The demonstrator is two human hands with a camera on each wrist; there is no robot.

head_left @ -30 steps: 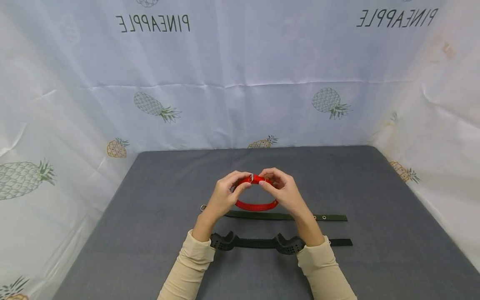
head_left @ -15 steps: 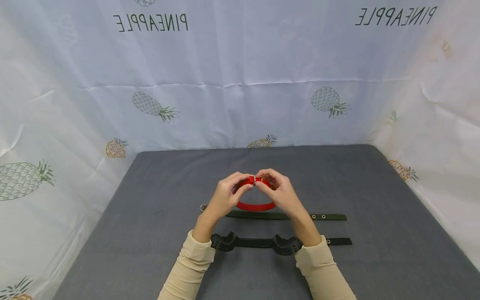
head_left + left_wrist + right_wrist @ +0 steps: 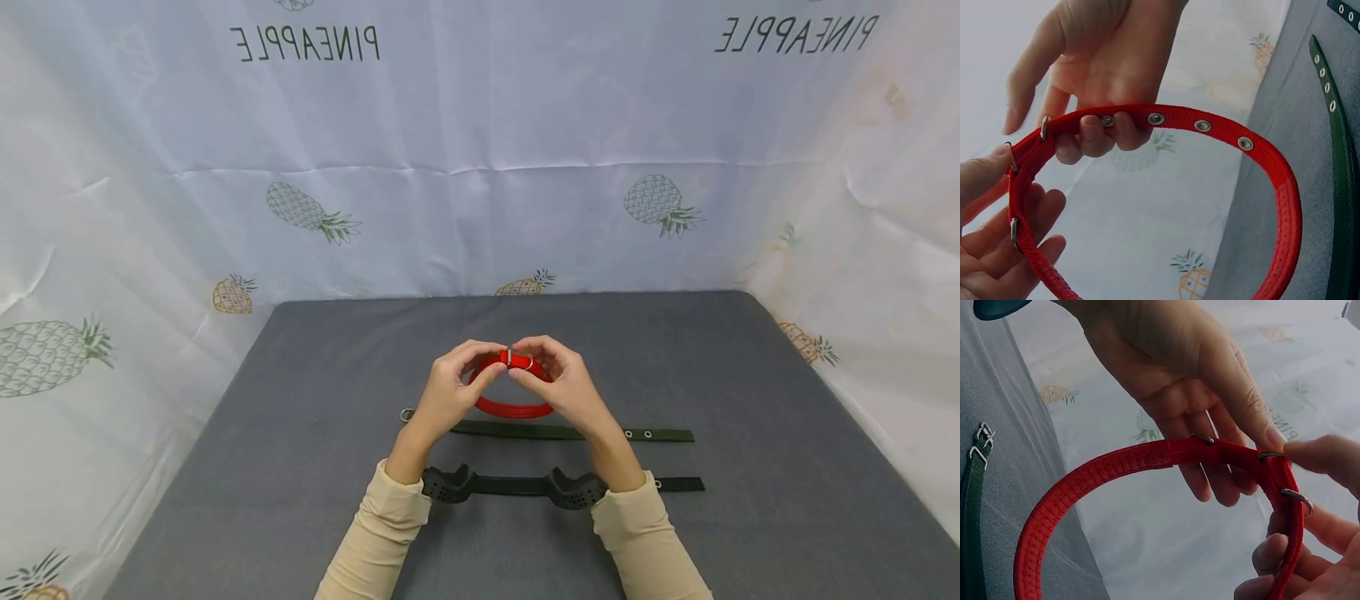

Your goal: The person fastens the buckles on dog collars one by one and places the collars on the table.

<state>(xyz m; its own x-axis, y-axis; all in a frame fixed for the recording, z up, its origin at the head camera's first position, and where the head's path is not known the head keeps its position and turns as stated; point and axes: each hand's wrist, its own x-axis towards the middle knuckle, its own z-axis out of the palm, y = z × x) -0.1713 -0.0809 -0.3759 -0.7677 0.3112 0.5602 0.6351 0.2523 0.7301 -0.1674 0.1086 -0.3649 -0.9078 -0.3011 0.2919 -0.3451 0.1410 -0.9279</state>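
- Both hands are raised above the middle of the grey table [image 3: 300, 433], wrists bent inward, fingertips meeting.
- The left hand [image 3: 450, 392] and right hand [image 3: 564, 385] each pinch the red collar [image 3: 517, 408] at its metal buckle [image 3: 509, 357], the loop hanging toward the near side.
- Three straps in all: the one red collar, one green collar [image 3: 570, 432] lying flat just nearer, and one black collar [image 3: 510, 485] nearest.

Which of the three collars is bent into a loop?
The red collar, held up by the left hand and right hand. The green collar and black collar lie flat and straight.
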